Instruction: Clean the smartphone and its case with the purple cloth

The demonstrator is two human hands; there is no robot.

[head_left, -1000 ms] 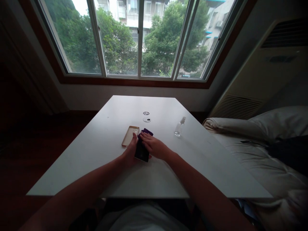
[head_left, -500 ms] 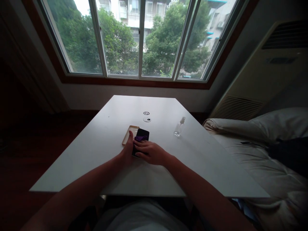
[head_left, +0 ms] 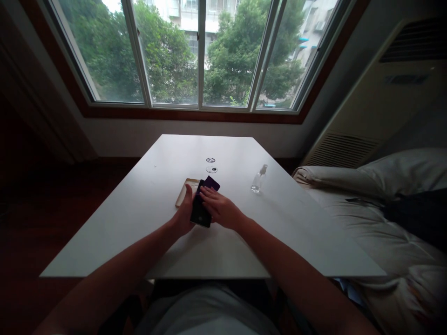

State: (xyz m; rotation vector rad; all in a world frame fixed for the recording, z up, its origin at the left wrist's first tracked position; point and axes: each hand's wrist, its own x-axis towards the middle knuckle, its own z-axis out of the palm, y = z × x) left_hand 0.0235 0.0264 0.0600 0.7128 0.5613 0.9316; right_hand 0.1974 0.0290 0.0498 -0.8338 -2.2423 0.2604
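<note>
A black phone (head_left: 200, 213) lies over the white table in front of me, slightly tilted to the right. My left hand (head_left: 184, 211) holds it by its left edge, thumb pointing up. On its upper part my right hand (head_left: 221, 207) presses a purple cloth (head_left: 212, 183), whose corner sticks out past the fingertips. Just left of the phone, partly behind my left thumb, rests an open tan phone case (head_left: 182, 193).
A clear spray bottle (head_left: 258, 181) stands on the white table (head_left: 139, 209) to the right. Two round stickers (head_left: 211, 170) mark its far part. A padded cream cover (head_left: 335, 186) lies beside the table at right.
My right hand has moved up the phone with the cloth, which now spreads past the phone's upper right. More of the phone's lower screen shows. The view has shifted slightly.
</note>
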